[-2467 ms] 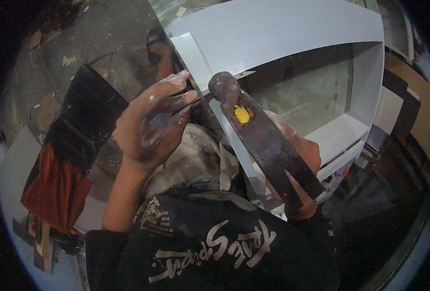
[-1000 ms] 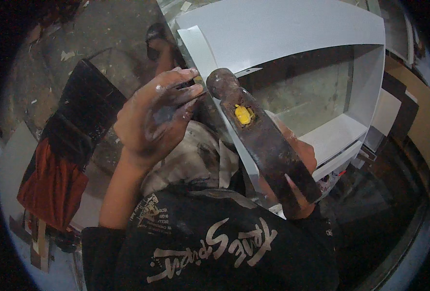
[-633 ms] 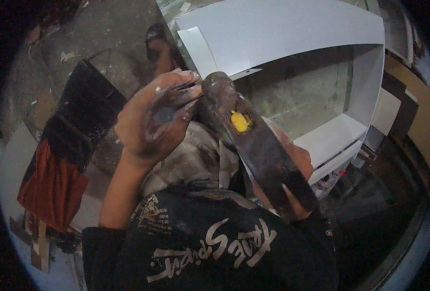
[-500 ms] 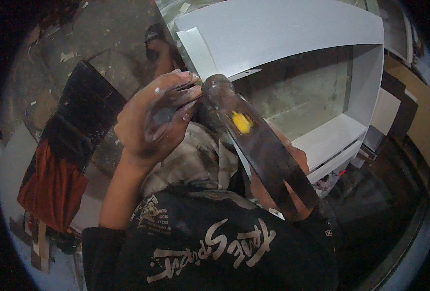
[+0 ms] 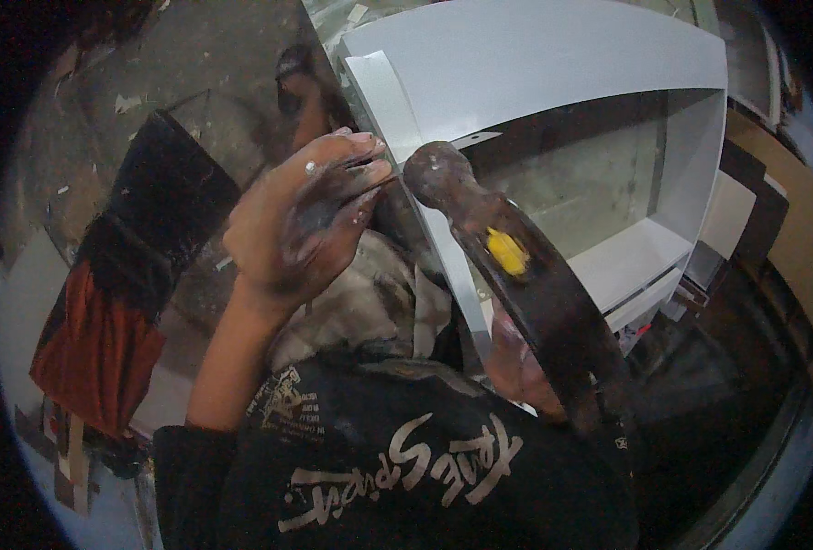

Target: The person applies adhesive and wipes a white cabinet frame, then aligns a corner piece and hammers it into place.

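**Fingers pinched beside a raised hammer**

Fingers of the left hand are lying pressed together, smeared with pale dust and dark grime, pinching something thin against the edge of the white frame; what sits between them is too small to tell. Just beside them the hammer is hanging with its rounded, rusty head uppermost; a yellow patch is showing on its dark worn handle; the handle is slanting down to the right hand, which is wrapping around it, mostly hidden behind it. That frame is smooth, flat and boxy, with rough grey concrete showing through its opening; the hammer is blocking part of its near edge. Below, a black garment with pale lettering is filling the foreground; a red and black cloth is lying to the left on the dusty floor.
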The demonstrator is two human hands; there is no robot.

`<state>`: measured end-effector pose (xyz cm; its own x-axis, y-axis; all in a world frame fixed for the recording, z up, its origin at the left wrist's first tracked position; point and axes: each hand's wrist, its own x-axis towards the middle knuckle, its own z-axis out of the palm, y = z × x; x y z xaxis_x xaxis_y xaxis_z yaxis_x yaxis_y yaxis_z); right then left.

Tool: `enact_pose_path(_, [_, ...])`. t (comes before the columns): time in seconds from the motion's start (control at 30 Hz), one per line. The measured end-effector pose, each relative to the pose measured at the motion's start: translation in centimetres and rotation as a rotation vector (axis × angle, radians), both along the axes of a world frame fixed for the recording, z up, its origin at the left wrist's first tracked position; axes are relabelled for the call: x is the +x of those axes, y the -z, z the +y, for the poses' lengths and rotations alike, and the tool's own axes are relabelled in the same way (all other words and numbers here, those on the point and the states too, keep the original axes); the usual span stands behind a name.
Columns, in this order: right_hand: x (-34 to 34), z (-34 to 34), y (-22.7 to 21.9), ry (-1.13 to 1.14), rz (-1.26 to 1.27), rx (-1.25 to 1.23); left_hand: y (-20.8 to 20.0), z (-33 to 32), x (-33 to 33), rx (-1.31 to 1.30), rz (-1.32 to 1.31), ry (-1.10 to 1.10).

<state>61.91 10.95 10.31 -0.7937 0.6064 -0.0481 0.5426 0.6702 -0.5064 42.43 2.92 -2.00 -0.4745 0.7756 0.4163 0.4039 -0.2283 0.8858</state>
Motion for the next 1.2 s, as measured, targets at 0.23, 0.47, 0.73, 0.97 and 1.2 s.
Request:
enact_pose_path(0.23, [1.5, 0.5, -0.2, 0.198, 0.075, -0.311, 0.4, 0.3, 0.6, 0.011, -0.066, -0.031])
enact_pose_path(0.47, [1.9, 0.4, -1.2, 0.341, 0.127, -0.208, -0.3, 0.0, 0.1, -0.09, -0.016, 0.025])
enact_pose_path(0.73, [1.9, -0.6, -0.1, 0.203, -0.049, -0.146, -0.6, 0.1, 0.3, -0.055, -0.071, -0.002])
enact_pose_path(0.97, [1.0, -0.7, 0.0, 0.149, -0.063, -0.154, -0.6, 0.0, 0.1, -0.038, -0.079, -0.036])
enact_pose_path(1.2, [0.0, -0.5, 0.2, 0.127, 0.071, -0.307, -1.0, 0.0, -0.2, -0.082, -0.015, -0.024])
